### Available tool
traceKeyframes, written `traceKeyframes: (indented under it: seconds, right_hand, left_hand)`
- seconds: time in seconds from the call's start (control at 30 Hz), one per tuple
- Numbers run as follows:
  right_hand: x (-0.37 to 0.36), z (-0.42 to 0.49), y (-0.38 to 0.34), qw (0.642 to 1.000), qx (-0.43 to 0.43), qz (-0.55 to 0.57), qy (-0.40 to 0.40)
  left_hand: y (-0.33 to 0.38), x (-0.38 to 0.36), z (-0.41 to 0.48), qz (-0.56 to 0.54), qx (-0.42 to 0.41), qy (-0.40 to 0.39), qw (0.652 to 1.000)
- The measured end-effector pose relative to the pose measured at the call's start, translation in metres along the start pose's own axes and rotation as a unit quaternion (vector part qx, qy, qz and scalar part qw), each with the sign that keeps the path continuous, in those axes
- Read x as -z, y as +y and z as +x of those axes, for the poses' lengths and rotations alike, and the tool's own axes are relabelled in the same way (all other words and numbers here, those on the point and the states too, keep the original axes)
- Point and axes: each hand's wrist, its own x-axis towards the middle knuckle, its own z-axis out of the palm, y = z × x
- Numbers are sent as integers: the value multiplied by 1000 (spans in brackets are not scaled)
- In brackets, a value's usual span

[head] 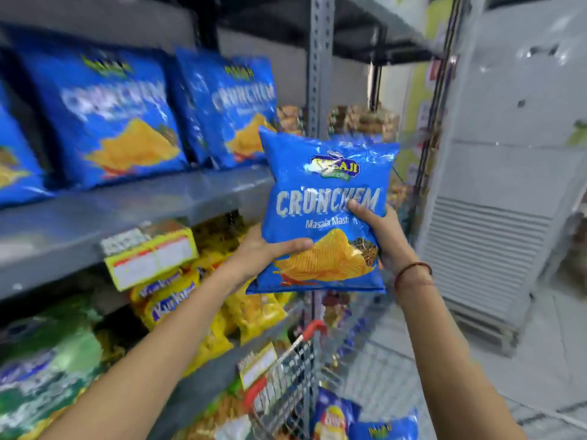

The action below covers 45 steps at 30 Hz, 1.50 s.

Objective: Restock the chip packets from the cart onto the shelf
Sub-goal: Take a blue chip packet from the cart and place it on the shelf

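The grey metal shelf [133,204] runs along the left side, with a perforated upright post [320,65] at its right end. A white louvred cabinet unit [495,217] stands on the right, well apart from the shelf. The wire cart [286,385], with red trim, sits low in the centre, beside the lower shelf tier. Blue chip packets [104,119] stand upright in a row on the upper tier. Yellow snack packets [190,300] fill the tier below, behind a yellow price label [149,252]. More packets [336,417] lie in the cart.

The held chip packet [324,211], blue, is upright in mid-air in front of the post, just right of the shelved row and above the cart. The left hand [266,252] is clenched on its lower left edge, thumb across the front. The right hand [381,230] is clenched on its right edge, thumb over the printed lettering. A red thread band [413,271] circles the right wrist.
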Motion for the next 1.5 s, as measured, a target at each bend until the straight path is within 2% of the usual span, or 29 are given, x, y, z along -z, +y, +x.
traceKeyframes:
  seconds: [0.27,0.53,0.67,0.83,1.03,1.17,1.27,1.37,1.43,1.5]
  right_hand:
    - [-112,59,-72,991,88,41,-89]
    - [-221,106,-82,982,107,42,-150]
    - [-256,124,-66,982,113,-23,-152]
    - [-277,140,-43,979,102,-83,-156]
    - [-284,158,-15,984,69,-71,-150]
    - [-283,162,-11,983,87,-78,-144]
    - [-277,157,-11,984,88,-88,-127]
    - [-263,144,-19,983,118,-105,-92]
    - [-244,131,-26,979,158,-115,-59]
    - [-219,113,-29,975,190,-110,-27]
  left_hand:
    - [101,79,-18,42,-104,144,983]
    - [137,158,-29,65,-86,243,964]
    - [131,185,-27,72,-50,281,956]
    - [118,206,-18,81,-5,295,952]
    - [101,213,-4,73,1,317,946]
    - [93,215,3,57,-8,322,945]
    - [96,210,0,74,19,327,942]
    - [104,204,-8,106,33,389,915]
    - [107,194,-18,141,-22,461,876]
    - [106,173,-33,175,-118,499,841]
